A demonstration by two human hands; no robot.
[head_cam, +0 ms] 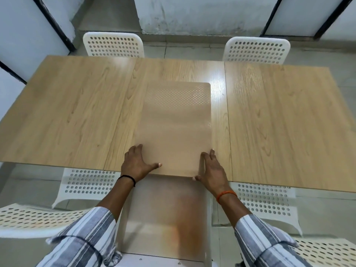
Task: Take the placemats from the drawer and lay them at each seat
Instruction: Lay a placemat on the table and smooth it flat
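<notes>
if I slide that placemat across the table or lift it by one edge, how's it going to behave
The placemat looks thin and lies flat on the glossy table, so it would probably slide easily, perhaps too freely. Being a thin sheet, it may droop if lifted by one edge. It seems light: the left hand and right hand handle it with fingertips at its near corners.

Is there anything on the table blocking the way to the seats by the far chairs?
Nothing visible does. The placemat lies on the wooden table with the left hand and right hand at its near corners. The tabletop toward the far left chair and far right chair shows only bare wood.
</notes>
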